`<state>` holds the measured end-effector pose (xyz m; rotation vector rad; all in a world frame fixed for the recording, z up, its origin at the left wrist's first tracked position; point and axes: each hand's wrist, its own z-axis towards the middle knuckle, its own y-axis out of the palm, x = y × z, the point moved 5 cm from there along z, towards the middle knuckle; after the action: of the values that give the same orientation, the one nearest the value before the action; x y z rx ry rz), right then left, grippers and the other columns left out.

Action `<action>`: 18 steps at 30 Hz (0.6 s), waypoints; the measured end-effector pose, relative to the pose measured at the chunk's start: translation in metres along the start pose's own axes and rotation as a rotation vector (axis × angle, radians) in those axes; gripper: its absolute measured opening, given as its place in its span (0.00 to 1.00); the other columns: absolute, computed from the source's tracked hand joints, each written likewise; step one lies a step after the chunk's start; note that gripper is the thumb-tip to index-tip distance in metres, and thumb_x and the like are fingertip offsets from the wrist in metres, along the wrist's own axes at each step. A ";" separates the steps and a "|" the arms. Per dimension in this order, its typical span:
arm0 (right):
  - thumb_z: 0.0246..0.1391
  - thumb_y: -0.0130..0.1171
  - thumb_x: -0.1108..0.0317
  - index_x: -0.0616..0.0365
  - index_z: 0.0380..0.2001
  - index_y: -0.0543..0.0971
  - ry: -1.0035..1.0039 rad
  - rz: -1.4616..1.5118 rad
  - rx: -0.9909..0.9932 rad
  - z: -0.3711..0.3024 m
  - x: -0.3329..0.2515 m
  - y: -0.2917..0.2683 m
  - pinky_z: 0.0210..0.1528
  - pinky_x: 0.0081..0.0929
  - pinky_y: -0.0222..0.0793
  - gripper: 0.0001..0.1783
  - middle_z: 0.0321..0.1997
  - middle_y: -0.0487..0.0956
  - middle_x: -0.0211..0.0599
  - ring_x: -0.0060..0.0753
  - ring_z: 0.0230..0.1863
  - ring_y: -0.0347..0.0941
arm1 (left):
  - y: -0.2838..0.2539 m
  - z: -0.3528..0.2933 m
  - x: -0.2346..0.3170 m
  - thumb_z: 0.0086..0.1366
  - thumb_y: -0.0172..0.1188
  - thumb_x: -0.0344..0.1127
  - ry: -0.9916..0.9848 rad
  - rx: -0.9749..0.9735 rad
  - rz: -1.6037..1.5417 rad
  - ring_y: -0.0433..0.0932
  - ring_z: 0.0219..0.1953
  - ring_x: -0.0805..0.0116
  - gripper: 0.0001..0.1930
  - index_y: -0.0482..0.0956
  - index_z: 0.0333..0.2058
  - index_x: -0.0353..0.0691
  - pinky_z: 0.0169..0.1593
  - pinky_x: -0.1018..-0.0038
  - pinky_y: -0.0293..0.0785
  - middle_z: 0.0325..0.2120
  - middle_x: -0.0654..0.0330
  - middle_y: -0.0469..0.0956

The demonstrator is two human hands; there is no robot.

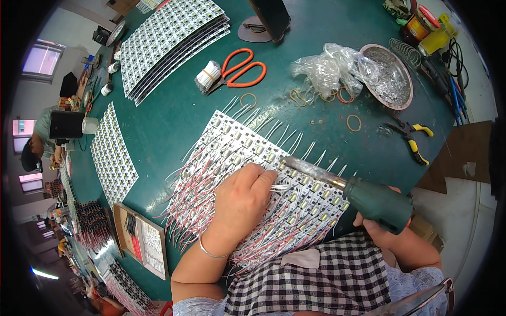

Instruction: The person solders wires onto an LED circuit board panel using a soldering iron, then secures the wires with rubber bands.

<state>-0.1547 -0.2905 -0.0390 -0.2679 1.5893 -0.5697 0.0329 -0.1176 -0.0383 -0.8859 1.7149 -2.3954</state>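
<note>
A white circuit board panel, with rows of small components, lies on the green table before me. Many thin red and white wires stick out of its left and near parts, and more white ends fringe its far edge. My left hand rests over the panel, fingers pinched on a small bunch of white wires. In my right hand is a soldering iron with a thick green handle. Its metal barrel points left, and the tip is at the panel just beyond my left fingertips; contact with a pad cannot be made out.
Stacked panels and a single panel lie left. A wire box stands near left. Orange-handled scissors, a tied wire bundle, a plastic bag, a metal bowl and pliers lie beyond. Another person sits far left.
</note>
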 end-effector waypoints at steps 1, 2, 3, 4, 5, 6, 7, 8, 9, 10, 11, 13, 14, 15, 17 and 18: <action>0.41 0.64 0.72 0.60 0.37 0.79 -0.001 0.002 -0.001 -0.002 0.001 0.000 0.49 0.36 0.65 0.16 0.41 0.79 0.40 0.43 0.44 0.72 | 0.000 -0.001 0.000 0.39 0.60 0.21 -0.003 0.003 0.000 0.75 0.26 0.63 0.16 0.79 0.31 0.41 0.27 0.70 0.72 0.24 0.61 0.73; 0.41 0.64 0.72 0.60 0.37 0.79 0.062 0.042 0.017 -0.005 0.006 0.000 0.50 0.37 0.65 0.16 0.41 0.78 0.40 0.44 0.45 0.72 | -0.001 -0.002 0.000 0.39 0.60 0.21 -0.004 0.002 0.002 0.75 0.26 0.63 0.16 0.79 0.31 0.41 0.27 0.70 0.72 0.24 0.61 0.73; 0.41 0.64 0.72 0.59 0.37 0.79 0.127 0.079 0.041 -0.009 0.010 -0.001 0.51 0.38 0.64 0.16 0.41 0.78 0.39 0.45 0.46 0.71 | 0.000 -0.001 0.000 0.39 0.60 0.21 -0.005 0.005 0.002 0.75 0.26 0.63 0.16 0.79 0.31 0.41 0.27 0.70 0.72 0.24 0.62 0.73; 0.41 0.64 0.72 0.59 0.37 0.79 0.128 0.079 0.044 -0.011 0.012 -0.001 0.51 0.38 0.64 0.16 0.41 0.78 0.39 0.45 0.46 0.71 | 0.000 -0.001 0.000 0.38 0.60 0.21 -0.005 0.008 0.001 0.75 0.25 0.63 0.16 0.79 0.31 0.41 0.27 0.71 0.72 0.24 0.62 0.73; 0.41 0.64 0.72 0.59 0.37 0.79 0.098 0.059 0.053 -0.014 0.013 -0.001 0.51 0.38 0.64 0.16 0.41 0.78 0.39 0.45 0.47 0.70 | 0.000 -0.001 0.000 0.38 0.60 0.21 -0.002 0.007 0.001 0.75 0.25 0.63 0.16 0.79 0.31 0.41 0.27 0.71 0.72 0.24 0.62 0.73; 0.41 0.64 0.72 0.59 0.37 0.79 0.065 0.042 0.059 -0.015 0.013 -0.001 0.51 0.38 0.63 0.16 0.41 0.78 0.39 0.45 0.47 0.70 | 0.000 -0.001 0.001 0.38 0.60 0.21 0.005 0.014 0.001 0.75 0.25 0.63 0.16 0.79 0.31 0.41 0.27 0.71 0.72 0.25 0.62 0.73; 0.41 0.64 0.72 0.59 0.37 0.79 0.063 0.044 0.059 -0.017 0.014 0.000 0.51 0.38 0.63 0.16 0.41 0.78 0.39 0.45 0.47 0.70 | -0.001 -0.001 0.002 0.38 0.61 0.21 0.012 0.020 0.001 0.75 0.26 0.64 0.16 0.79 0.31 0.41 0.27 0.71 0.72 0.25 0.62 0.73; 0.41 0.64 0.72 0.59 0.37 0.79 0.085 0.071 0.060 -0.019 0.015 0.001 0.51 0.38 0.63 0.16 0.41 0.78 0.39 0.45 0.47 0.70 | 0.000 -0.002 0.003 0.38 0.61 0.21 0.011 0.020 0.004 0.75 0.26 0.64 0.16 0.79 0.31 0.41 0.27 0.71 0.72 0.25 0.62 0.73; 0.41 0.64 0.72 0.59 0.38 0.79 0.106 0.099 0.061 -0.019 0.016 0.002 0.51 0.38 0.63 0.16 0.41 0.78 0.39 0.45 0.47 0.70 | 0.000 -0.003 0.003 0.39 0.61 0.21 0.004 0.011 0.008 0.75 0.26 0.64 0.16 0.79 0.31 0.41 0.27 0.71 0.73 0.25 0.62 0.73; 0.41 0.64 0.72 0.59 0.38 0.79 0.102 0.102 0.060 -0.019 0.015 0.002 0.51 0.38 0.63 0.16 0.41 0.78 0.39 0.45 0.47 0.70 | -0.001 -0.004 0.002 0.39 0.61 0.21 -0.004 0.001 0.013 0.75 0.26 0.64 0.16 0.79 0.31 0.41 0.27 0.71 0.73 0.25 0.62 0.73; 0.41 0.64 0.72 0.59 0.38 0.79 0.103 0.118 0.067 -0.019 0.014 0.002 0.50 0.38 0.64 0.16 0.41 0.78 0.38 0.45 0.46 0.71 | -0.002 -0.005 0.003 0.39 0.61 0.21 -0.006 0.001 0.018 0.75 0.26 0.64 0.16 0.79 0.31 0.41 0.27 0.71 0.73 0.25 0.62 0.73; 0.41 0.64 0.72 0.59 0.38 0.79 0.109 0.133 0.080 -0.019 0.013 0.000 0.50 0.38 0.64 0.16 0.40 0.78 0.38 0.45 0.45 0.71 | -0.005 -0.005 0.004 0.40 0.60 0.20 -0.010 0.003 0.014 0.75 0.26 0.63 0.15 0.79 0.31 0.41 0.27 0.70 0.73 0.26 0.61 0.73; 0.41 0.64 0.72 0.58 0.37 0.79 0.062 0.081 0.077 -0.017 0.009 -0.003 0.49 0.38 0.64 0.15 0.39 0.79 0.37 0.45 0.44 0.72 | -0.010 -0.006 0.005 0.40 0.60 0.20 -0.010 0.000 0.014 0.75 0.26 0.63 0.15 0.79 0.31 0.41 0.27 0.70 0.73 0.26 0.61 0.73; 0.41 0.63 0.72 0.58 0.36 0.79 0.022 0.028 0.078 -0.018 0.007 -0.007 0.49 0.37 0.64 0.15 0.38 0.79 0.36 0.44 0.42 0.73 | -0.020 -0.008 0.009 0.42 0.60 0.23 -0.011 0.031 0.053 0.75 0.26 0.63 0.14 0.79 0.32 0.41 0.27 0.71 0.72 0.26 0.61 0.73; 0.40 0.63 0.73 0.57 0.35 0.79 -0.004 -0.066 0.072 -0.021 0.009 -0.015 0.49 0.37 0.64 0.14 0.38 0.79 0.36 0.44 0.41 0.74 | -0.042 -0.015 0.017 0.43 0.60 0.26 -0.017 0.110 0.118 0.74 0.24 0.64 0.15 0.80 0.35 0.42 0.25 0.72 0.71 0.26 0.62 0.73; 0.40 0.62 0.73 0.57 0.34 0.80 -0.046 -0.162 0.066 -0.022 0.008 -0.016 0.48 0.37 0.64 0.13 0.37 0.80 0.35 0.43 0.40 0.74 | -0.045 -0.016 0.022 0.43 0.60 0.26 -0.014 0.104 0.119 0.74 0.24 0.64 0.15 0.80 0.35 0.42 0.25 0.72 0.71 0.26 0.62 0.73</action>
<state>-0.1802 -0.3040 -0.0376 -0.3598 1.5101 -0.7342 0.0193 -0.0952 0.0070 -0.7633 1.5737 -2.3706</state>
